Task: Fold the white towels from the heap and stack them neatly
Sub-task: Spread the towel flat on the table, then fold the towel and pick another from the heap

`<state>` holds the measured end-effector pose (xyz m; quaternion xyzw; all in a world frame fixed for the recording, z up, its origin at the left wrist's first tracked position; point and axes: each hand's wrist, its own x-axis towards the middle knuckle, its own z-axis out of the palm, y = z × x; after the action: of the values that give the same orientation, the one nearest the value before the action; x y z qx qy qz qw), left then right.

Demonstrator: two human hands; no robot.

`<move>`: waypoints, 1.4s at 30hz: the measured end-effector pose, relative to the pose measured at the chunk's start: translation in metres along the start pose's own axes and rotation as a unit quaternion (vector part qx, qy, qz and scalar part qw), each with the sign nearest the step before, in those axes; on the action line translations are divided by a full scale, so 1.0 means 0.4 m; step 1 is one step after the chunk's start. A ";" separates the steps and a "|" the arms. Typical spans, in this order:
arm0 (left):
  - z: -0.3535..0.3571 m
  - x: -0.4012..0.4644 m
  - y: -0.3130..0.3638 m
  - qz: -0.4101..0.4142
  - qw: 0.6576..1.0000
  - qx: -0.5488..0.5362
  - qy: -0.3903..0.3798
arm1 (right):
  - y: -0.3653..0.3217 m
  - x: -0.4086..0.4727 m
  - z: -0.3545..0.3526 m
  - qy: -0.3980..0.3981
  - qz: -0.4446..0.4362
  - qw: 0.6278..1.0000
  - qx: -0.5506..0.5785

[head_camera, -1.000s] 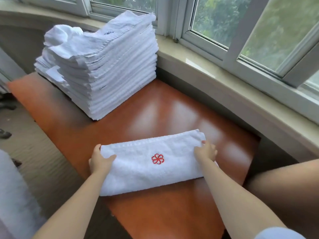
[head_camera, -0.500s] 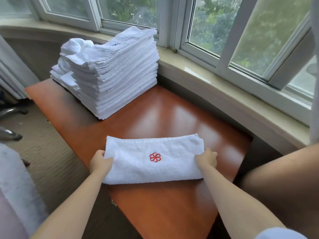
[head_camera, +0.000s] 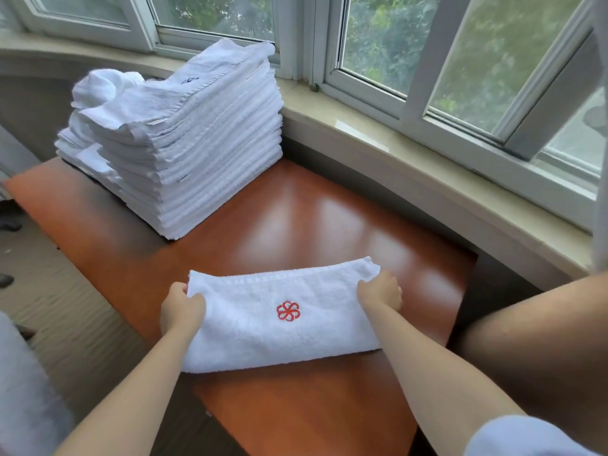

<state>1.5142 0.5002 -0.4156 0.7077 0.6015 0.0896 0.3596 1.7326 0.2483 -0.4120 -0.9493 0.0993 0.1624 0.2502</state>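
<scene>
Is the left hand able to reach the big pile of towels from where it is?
Probably yes. The left hand is busy gripping one end of the folded towel, but only bare table lies between it and the big pile beyond, so nothing blocks the way once it lets go.

towel [head_camera: 283, 320] on table [head_camera: 296, 225], stack [head_camera: 184, 143] behind-left

A glossy reddish-brown table [head_camera: 312, 225] fills the middle of the frame, mirroring pale light. Along the top and right runs a beige stone window sill [head_camera: 427, 166] beneath white-framed windows [head_camera: 414, 103], with green foliage [head_camera: 378, 37] outside. Striped beige carpet [head_camera: 65, 311] covers the left, where a dark object [head_camera: 8, 225], possibly a chair base, sits at the edge.
</scene>
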 end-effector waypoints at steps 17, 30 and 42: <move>0.016 0.051 -0.038 -0.066 0.993 0.028 -0.094 | 0.032 0.003 -0.024 -0.095 0.059 0.993 0.035; -0.156 -0.134 -0.026 -0.009 0.999 0.026 -0.017 | 0.009 -0.145 -0.089 -0.131 -0.077 0.969 0.197; -0.431 -0.062 0.018 0.013 0.958 -0.273 -0.091 | -0.329 -0.427 0.030 -0.294 -0.199 0.899 0.258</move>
<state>1.4170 0.5464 -0.2784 0.5954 0.5097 0.1900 0.5913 1.6066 0.3850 -0.3024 -0.7605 -0.1311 0.3499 0.5310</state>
